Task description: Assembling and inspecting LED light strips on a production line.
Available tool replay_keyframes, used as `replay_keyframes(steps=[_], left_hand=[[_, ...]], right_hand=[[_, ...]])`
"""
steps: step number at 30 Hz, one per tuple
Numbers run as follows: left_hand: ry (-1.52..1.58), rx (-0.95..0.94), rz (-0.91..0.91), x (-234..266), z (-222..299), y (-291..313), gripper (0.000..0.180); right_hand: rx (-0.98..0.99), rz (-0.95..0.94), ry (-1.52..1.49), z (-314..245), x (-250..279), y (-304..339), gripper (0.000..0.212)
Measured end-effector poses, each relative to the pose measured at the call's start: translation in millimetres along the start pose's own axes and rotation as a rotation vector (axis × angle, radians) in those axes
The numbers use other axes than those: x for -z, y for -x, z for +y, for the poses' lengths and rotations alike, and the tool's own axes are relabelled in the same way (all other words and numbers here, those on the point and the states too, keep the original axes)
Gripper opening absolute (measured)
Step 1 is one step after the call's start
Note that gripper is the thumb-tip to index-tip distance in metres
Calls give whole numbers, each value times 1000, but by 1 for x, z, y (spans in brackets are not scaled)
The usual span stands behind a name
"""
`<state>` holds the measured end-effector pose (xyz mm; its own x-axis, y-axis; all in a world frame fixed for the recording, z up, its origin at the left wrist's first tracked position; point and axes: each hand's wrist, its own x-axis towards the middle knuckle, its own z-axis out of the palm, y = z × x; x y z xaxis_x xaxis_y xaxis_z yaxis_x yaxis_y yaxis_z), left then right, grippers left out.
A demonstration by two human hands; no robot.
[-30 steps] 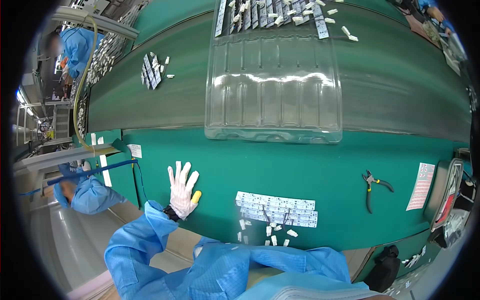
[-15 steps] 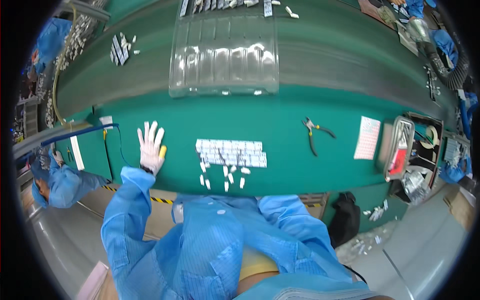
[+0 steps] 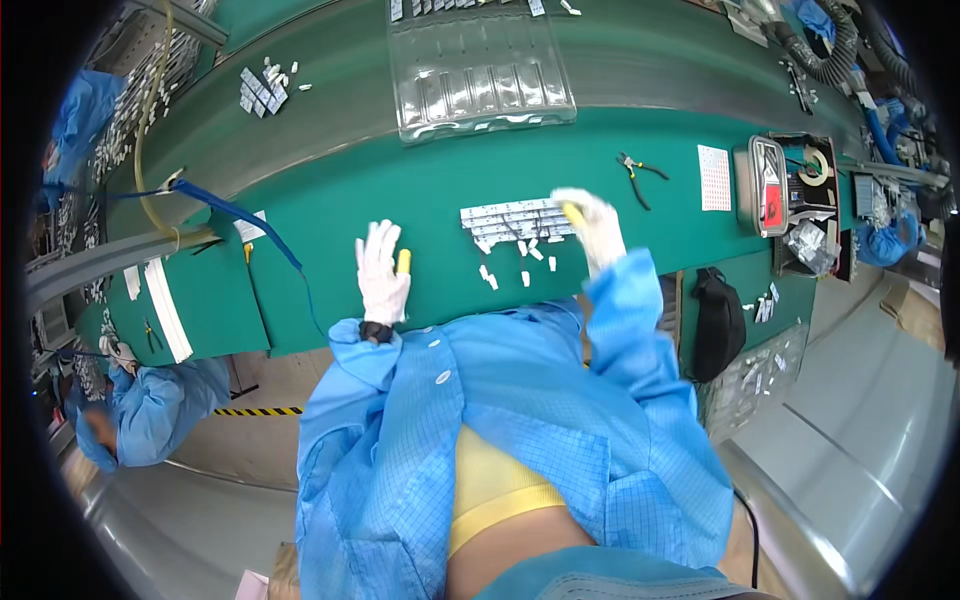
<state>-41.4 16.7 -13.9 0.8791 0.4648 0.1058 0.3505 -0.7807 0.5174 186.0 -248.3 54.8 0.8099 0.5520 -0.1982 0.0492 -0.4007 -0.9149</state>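
In front of me lies a block of narrow white strip boards (image 3: 512, 220) with thin dark wires. Small white connectors (image 3: 525, 279) on those wires spread along its near side. My left hand (image 3: 382, 280), in a white glove with a yellow cover on the thumb, rests flat left of the boards, fingers stretched out, not touching them. At the block's right end is my right hand (image 3: 597, 232), gloved the same way. Its fingers bend over the end of the boards with the yellow-covered thumb below them; the exact contact is partly hidden.
Beyond the boards stands a clear plastic tray (image 3: 485, 90). Pliers (image 3: 637, 180), a printed label sheet (image 3: 714, 178) and a metal box (image 3: 762, 190) lie to the right. More strip boards (image 3: 262, 93) sit at the far left. A co-worker (image 3: 150, 400) is at left.
My right hand has come into view and reached the boards' right end. The whole view has shifted and turned. My left hand stays flat on the green surface.
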Motion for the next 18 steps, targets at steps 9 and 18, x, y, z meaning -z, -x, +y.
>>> replay_keyframes(steps=[9, 18], left_hand=[[246, -84, 32, 30, 43, 24, 51], [532, 11, 165, 80, 70, -27, 47]], right_hand=[[-20, -325, 1151, 36, -16, -60, 37], [-197, -287, -312, -38, 5, -25, 22]])
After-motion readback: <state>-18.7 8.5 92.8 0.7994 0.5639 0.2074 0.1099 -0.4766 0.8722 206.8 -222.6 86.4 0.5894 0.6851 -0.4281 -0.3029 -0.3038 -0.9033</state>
